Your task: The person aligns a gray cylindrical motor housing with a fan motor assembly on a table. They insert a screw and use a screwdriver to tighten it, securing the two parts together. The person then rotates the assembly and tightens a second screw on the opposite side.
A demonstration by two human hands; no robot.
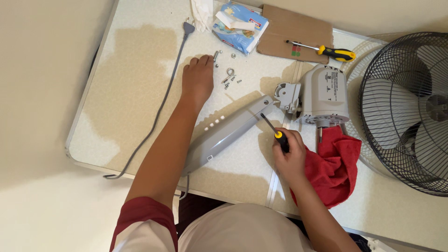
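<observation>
My left hand and right hand are bare: no gloves, rings, watch or bracelets on either. Both forearms are uncovered up to the elbow and beyond. On my left upper arm is a short sleeve in white cloth, ending in a wide dark red band that wraps around the arm above the elbow. My shirt front is plain white or pale cream, without print or buttons that I can see. My right sleeve is out of view.

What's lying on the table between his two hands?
In the head view, the grey fan neck lies slantwise between the left hand and the right hand holding a screwdriver.
</observation>
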